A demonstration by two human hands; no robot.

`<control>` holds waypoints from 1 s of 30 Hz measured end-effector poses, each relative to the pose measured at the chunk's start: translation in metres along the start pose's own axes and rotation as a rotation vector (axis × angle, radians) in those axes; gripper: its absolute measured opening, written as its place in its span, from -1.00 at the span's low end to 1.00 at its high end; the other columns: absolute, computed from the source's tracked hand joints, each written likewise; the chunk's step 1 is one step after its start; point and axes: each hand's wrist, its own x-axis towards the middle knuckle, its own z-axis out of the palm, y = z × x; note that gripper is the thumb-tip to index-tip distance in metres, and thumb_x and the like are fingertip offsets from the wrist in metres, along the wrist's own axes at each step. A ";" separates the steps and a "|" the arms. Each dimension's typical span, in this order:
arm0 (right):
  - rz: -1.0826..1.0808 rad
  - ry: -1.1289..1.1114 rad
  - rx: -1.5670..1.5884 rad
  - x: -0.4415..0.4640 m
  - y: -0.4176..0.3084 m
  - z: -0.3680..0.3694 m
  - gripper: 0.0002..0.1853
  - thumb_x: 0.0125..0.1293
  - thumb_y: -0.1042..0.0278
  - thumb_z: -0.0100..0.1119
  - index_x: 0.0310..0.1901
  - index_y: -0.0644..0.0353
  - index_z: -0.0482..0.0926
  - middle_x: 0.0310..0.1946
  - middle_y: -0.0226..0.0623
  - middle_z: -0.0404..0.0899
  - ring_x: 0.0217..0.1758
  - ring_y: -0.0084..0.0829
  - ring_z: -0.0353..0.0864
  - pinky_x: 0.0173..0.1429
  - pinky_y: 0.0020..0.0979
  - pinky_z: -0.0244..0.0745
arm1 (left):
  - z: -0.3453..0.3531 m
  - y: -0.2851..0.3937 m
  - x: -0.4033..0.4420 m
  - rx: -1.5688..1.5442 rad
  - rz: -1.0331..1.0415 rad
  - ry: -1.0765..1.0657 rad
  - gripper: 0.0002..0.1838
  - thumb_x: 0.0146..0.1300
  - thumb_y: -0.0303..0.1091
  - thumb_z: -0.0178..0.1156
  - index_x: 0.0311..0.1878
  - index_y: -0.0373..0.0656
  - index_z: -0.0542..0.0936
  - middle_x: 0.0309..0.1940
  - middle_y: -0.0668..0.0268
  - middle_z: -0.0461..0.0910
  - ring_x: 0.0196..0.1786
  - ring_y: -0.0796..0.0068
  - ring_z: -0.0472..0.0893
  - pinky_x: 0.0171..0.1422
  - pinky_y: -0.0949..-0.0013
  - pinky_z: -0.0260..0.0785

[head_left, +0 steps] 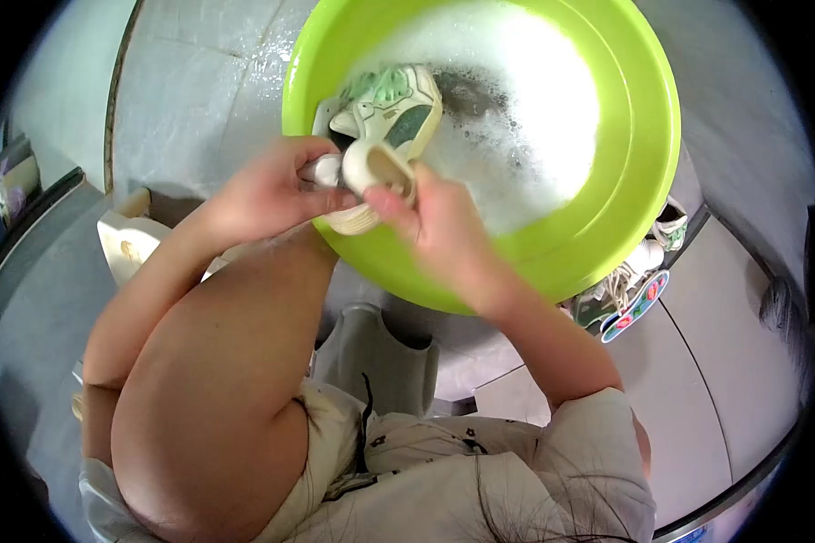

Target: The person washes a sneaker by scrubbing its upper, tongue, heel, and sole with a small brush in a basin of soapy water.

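Note:
Over the near left rim of a lime-green basin [638,118], a white and green sneaker [385,109] is held with its toe over the soapy water [543,118]. My left hand [267,195] is closed on the left side of the shoe, near its heel. My right hand [444,226] is wrapped round a cream-coloured brush [376,167] with an open loop-like end, pressed near the shoe's heel. The brush's bristles are hidden, and both hands are slightly blurred.
Right of the basin, another sneaker [670,224], laces and a colourful insole [636,306] lie on the tiled floor [697,362]. A grey stool [362,362] stands below the basin. At left is a cream plastic object [129,237].

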 end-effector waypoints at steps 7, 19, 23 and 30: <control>0.083 0.050 -0.098 0.036 0.028 -0.013 -0.26 0.37 -0.37 -0.06 -0.07 0.36 0.56 -0.43 0.07 0.65 -0.32 0.00 0.69 -0.18 -0.08 0.55 | -0.001 -0.012 0.003 -0.090 -0.063 -0.008 -0.60 0.25 -0.40 0.35 0.08 -0.39 0.52 -0.21 0.28 0.66 -0.19 0.58 0.62 -0.09 0.44 0.50; -0.048 0.072 -0.174 0.015 0.031 0.000 -0.33 0.35 -0.32 0.03 -0.10 0.30 0.60 -0.53 0.01 0.62 -0.39 0.07 0.67 -0.28 -0.04 0.53 | -0.005 -0.015 0.003 -0.156 -0.016 -0.016 -0.64 0.25 -0.48 0.31 0.08 -0.36 0.52 -0.19 0.28 0.65 -0.16 0.57 0.62 -0.08 0.43 0.50; 0.146 0.005 -0.154 0.016 0.029 -0.004 -0.35 0.34 -0.33 0.02 -0.07 0.24 0.61 -0.51 0.00 0.63 -0.39 0.05 0.67 -0.29 -0.03 0.53 | -0.001 -0.012 -0.004 -0.201 -0.040 -0.002 -0.63 0.27 -0.44 0.32 0.09 -0.35 0.52 -0.18 0.30 0.65 -0.15 0.58 0.61 -0.05 0.44 0.49; 0.125 -0.044 -0.140 -0.005 0.022 -0.004 -0.28 0.32 -0.41 -0.01 -0.01 0.23 0.60 -0.51 -0.02 0.63 -0.41 0.03 0.67 -0.29 -0.03 0.53 | 0.006 -0.025 -0.005 -0.231 -0.028 0.013 -0.62 0.27 -0.38 0.35 0.08 -0.34 0.53 -0.21 0.31 0.64 -0.20 0.60 0.60 -0.11 0.47 0.47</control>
